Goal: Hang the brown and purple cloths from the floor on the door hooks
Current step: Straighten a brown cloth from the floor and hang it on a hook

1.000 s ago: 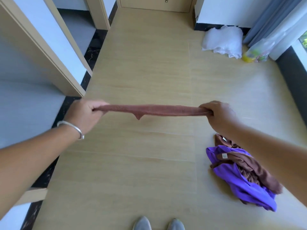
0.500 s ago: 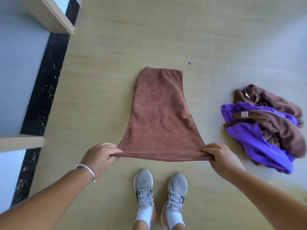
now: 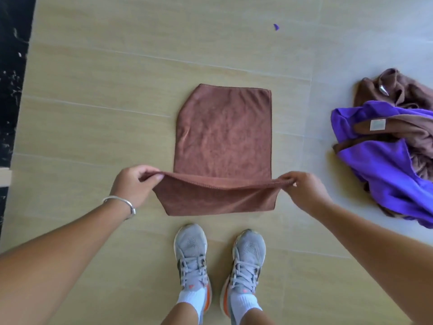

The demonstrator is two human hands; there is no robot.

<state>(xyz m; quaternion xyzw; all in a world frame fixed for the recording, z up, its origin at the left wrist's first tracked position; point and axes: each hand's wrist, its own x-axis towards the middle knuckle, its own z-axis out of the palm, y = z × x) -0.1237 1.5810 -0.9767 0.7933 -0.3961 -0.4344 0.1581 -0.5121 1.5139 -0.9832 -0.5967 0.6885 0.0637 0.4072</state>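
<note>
While the brown cloth [image 3: 222,137] lies spread on the floor [image 3: 93,113] just ahead of the grey shoes [image 3: 220,261], its near edge is lifted and doubled back over itself. Left of the cloth, the left hand [image 3: 134,184], a silver bracelet [image 3: 121,202] on its wrist, pinches the near-left corner between thumb and curled fingers. On the cloth's other side, the right hand [image 3: 302,191] pinches the near-right corner the same way, so the hem runs taut between the two. It looks like a light, soft terry or microfibre piece: limp, sagging wherever unsupported, not slippery, with nothing fragile about it. For hanging, a corner or the stitched hem seems the best hold, since the middle would simply bunch. Well to the right of the brown cloth, a heap of purple cloth [image 3: 379,160] and more brown fabric [image 3: 398,92] sits crumpled on the floor, tangled enough that pieces would probably need separating one at a time. A small pale label [image 3: 377,125] shows on that heap, but any writing is too small to read. No door hooks are in view.
</note>
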